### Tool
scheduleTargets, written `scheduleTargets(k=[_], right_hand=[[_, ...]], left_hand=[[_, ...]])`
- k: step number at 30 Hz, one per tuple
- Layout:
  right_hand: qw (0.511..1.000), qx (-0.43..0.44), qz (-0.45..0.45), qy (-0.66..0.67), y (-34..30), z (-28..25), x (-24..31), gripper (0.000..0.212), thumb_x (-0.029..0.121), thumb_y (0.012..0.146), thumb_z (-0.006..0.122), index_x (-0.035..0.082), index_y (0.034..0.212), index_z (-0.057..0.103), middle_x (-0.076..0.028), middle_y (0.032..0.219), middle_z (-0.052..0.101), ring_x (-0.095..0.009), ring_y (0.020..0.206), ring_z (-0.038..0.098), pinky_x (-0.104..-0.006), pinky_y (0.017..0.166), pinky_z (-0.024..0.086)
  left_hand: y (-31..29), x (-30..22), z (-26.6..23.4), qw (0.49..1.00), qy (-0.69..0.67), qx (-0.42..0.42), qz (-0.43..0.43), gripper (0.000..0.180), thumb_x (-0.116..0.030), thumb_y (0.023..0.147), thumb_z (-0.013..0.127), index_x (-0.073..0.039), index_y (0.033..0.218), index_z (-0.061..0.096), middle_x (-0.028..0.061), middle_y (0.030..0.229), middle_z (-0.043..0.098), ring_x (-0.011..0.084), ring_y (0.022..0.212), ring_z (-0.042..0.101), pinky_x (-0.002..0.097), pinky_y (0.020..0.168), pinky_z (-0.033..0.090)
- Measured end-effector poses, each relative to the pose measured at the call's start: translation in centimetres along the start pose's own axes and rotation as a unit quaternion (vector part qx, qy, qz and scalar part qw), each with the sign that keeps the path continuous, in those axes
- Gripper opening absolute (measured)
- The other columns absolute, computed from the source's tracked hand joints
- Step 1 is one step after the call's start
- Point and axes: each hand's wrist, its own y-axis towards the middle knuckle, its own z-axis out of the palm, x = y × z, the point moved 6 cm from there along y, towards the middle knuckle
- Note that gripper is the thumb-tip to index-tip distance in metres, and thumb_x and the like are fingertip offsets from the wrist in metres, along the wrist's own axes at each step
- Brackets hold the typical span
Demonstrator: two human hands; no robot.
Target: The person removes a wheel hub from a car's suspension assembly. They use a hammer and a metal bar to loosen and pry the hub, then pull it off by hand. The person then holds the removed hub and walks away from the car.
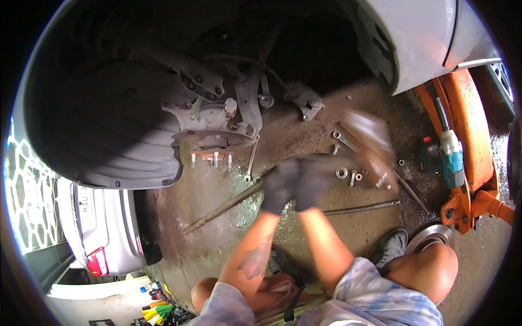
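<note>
My left hand (277, 187) and my right hand (314, 183), both in dark gloves, are close together low over the floor, smeared by motion. They are wrapped round the handle of what looks like a hammer (372, 144), whose blurred head is out to the right. Ahead and to the left is a wheel hub (209, 156) with bare studs pointing toward me, under the wheel arch. A combination wrench (253, 160) hangs down beside the hub. Behind it, a brake caliper (305, 100) lies in partial shadow.
On the right, a teal impact wrench (452, 163) leans by an orange lift arm (472, 119). A brake disc (439, 232) is beside my knee. Metal bars (223, 209), a second wrench (341, 139), nuts (341, 173) and bolts (353, 178) lie on the wet floor. A parked car (111, 228) stands left.
</note>
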Motion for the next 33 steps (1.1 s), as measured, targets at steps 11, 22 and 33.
scheduleTargets(k=[11,22,33], right_hand=[[0.983,-0.142,-0.113,-0.024,4.1,-10.6,1.9,0.028,0.029,0.093,0.054,0.002,0.099,0.061,-0.009,0.079,0.060,-0.015,0.069,0.055,-0.0339,0.062,0.046],[0.930,0.318,0.179,-0.043,-2.1,2.3,-3.8,0.027,0.021,0.073,0.067,-0.005,0.079,0.063,-0.023,0.072,0.065,-0.030,0.068,0.066,-0.0433,0.063,0.050],[0.980,-0.191,-0.051,0.008,3.8,-10.2,3.0,0.017,0.024,0.095,0.057,0.007,0.094,0.059,-0.006,0.081,0.062,-0.017,0.070,0.058,-0.0356,0.066,0.051]], left_hand=[[-0.2,-2.5,3.5,0.988,0.089,-0.033,0.126,0.036,-0.036,0.100,0.050,-0.008,0.103,0.071,0.0173,0.088,0.070,0.0257,0.079,0.070,0.0385,0.070,0.053],[-15.1,14.2,2.5,0.832,-0.075,-0.432,-0.341,0.047,-0.033,0.104,0.045,0.003,0.083,0.066,0.0105,0.067,0.066,0.0165,0.062,0.059,0.0344,0.058,0.047],[-0.3,-4.9,2.3,0.962,0.008,-0.022,0.274,0.022,-0.021,0.093,0.056,-0.008,0.108,0.066,0.0116,0.081,0.070,0.0241,0.070,0.069,0.0352,0.063,0.055]])
